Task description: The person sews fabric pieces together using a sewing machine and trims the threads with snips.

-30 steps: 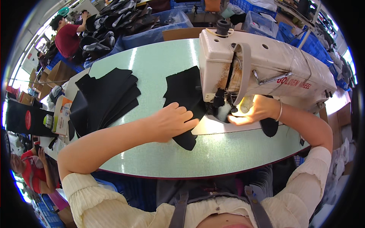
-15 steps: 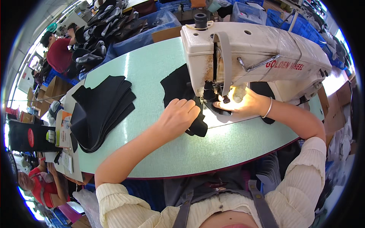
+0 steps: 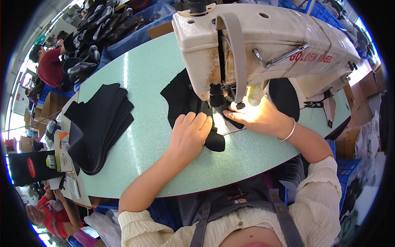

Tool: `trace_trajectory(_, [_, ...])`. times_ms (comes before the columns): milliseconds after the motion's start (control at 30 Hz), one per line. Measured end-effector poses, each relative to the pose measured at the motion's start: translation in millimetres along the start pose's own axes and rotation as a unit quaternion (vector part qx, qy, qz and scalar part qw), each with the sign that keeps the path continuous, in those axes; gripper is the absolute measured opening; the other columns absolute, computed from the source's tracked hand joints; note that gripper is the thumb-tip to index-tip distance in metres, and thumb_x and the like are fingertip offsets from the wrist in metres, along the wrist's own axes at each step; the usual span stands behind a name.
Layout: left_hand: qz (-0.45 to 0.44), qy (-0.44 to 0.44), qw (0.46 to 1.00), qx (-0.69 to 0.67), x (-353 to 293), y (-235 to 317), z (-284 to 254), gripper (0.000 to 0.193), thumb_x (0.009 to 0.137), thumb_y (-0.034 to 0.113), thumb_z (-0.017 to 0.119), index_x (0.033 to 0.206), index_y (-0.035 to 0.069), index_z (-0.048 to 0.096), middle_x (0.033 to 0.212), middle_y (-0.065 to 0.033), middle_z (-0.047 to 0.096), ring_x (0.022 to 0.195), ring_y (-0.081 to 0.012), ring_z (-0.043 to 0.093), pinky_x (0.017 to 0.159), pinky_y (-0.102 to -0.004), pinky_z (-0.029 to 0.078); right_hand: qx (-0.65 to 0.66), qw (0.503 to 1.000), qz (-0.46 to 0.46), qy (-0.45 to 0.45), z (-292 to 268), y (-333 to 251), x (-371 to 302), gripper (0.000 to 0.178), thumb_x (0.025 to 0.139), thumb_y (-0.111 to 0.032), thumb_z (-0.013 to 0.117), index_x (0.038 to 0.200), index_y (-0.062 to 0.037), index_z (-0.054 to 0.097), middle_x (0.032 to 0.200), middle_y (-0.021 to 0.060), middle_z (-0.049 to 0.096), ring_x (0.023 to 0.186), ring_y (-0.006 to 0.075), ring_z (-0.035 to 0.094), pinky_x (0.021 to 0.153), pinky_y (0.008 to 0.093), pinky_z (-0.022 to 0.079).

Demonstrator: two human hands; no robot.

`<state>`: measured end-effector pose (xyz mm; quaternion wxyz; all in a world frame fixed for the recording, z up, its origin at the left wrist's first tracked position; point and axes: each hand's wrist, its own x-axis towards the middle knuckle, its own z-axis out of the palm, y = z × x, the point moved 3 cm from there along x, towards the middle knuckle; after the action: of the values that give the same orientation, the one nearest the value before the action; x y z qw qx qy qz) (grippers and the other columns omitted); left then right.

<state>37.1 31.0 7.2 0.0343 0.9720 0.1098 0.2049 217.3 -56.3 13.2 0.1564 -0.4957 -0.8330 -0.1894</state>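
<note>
A black fabric piece [image 3: 177, 96] lies under the head of a white, rust-stained sewing machine [image 3: 267, 37]. My left hand [image 3: 191, 133] is closed on its near part, just left of the needle area, fingers curled down on the cloth. Close to the lit presser foot [image 3: 240, 106], my right hand [image 3: 265, 117] pinches a dark edge of material, its thumb and fingertips partly lost in the glare. Whether that edge belongs to the same piece I cannot tell. The needle itself is hidden.
A stack of black cut pieces [image 3: 101, 123] lies left on the green tabletop [image 3: 152, 164]. Another black piece [image 3: 284, 99] rests behind my right wrist, with black thread snips [image 3: 313, 104] beyond. Blue crates and shoe parts stand behind; two people sit at left.
My view has shifted, so the machine looks larger and further left. Thread snips have come into sight at right. Both hands stay at the cloth, the left now lower relative to the machine head.
</note>
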Motion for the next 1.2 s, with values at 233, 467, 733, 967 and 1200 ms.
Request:
trace_trajectory(233, [-0.002, 0.012, 0.999, -0.033, -2, 0, 1, 0.043, 0.057, 0.008, 0.072, 0.100, 0.007, 0.068, 0.087, -0.0015, 0.060, 0.076, -0.0209, 0.053, 0.065, -0.0334, 0.039, 0.012, 1.000, 0.028, -0.005, 0, -12, 1, 0.025, 0.074, -0.015, 0.063, 0.097, -0.0062, 0.067, 0.081, -0.0007, 0.054, 0.064, 0.0136, 0.057, 0.050, 0.0292, 0.043])
trace_trajectory(467, [-0.016, 0.026, 0.999, -0.041, -4, 0, -3, 0.054, 0.049, 0.012, 0.079, 0.102, 0.008, 0.069, 0.104, -0.0046, 0.065, 0.083, -0.0222, 0.055, 0.071, -0.0346, 0.043, 0.122, 0.989, 0.079, 0.016, 6, -20, 3, 0.045, 0.064, -0.013, 0.072, 0.108, -0.0030, 0.065, 0.099, 0.0037, 0.057, 0.068, 0.0179, 0.060, 0.056, 0.0296, 0.050])
trace_trajectory(733, [-0.022, 0.017, 0.998, -0.060, -3, -1, -5, 0.053, 0.050, 0.011, 0.077, 0.103, 0.008, 0.068, 0.100, -0.0034, 0.063, 0.085, -0.0233, 0.054, 0.072, -0.0368, 0.043, 0.093, 0.993, 0.071, 0.016, 6, -23, 10, 0.043, 0.065, -0.013, 0.071, 0.106, -0.0009, 0.065, 0.092, 0.0040, 0.056, 0.071, 0.0177, 0.058, 0.058, 0.0305, 0.049])
trace_trajectory(967, [-0.007, 0.030, 0.995, -0.100, -4, 1, 2, 0.049, 0.052, 0.004, 0.072, 0.101, 0.007, 0.067, 0.090, -0.0016, 0.062, 0.083, -0.0237, 0.056, 0.073, -0.0369, 0.043, 0.069, 0.995, 0.072, 0.009, 6, -26, 12, 0.034, 0.068, -0.013, 0.068, 0.100, -0.0028, 0.066, 0.085, 0.0031, 0.055, 0.072, 0.0159, 0.059, 0.056, 0.0290, 0.049])
trace_trajectory(1200, [-0.006, 0.034, 0.997, -0.070, -1, 4, -4, 0.048, 0.050, 0.006, 0.074, 0.097, 0.007, 0.067, 0.091, -0.0020, 0.062, 0.085, -0.0240, 0.056, 0.077, -0.0374, 0.043, 0.081, 0.992, 0.090, 0.032, 6, -24, 13, 0.030, 0.070, -0.011, 0.069, 0.099, -0.0022, 0.067, 0.096, 0.0059, 0.056, 0.068, 0.0186, 0.060, 0.056, 0.0306, 0.050])
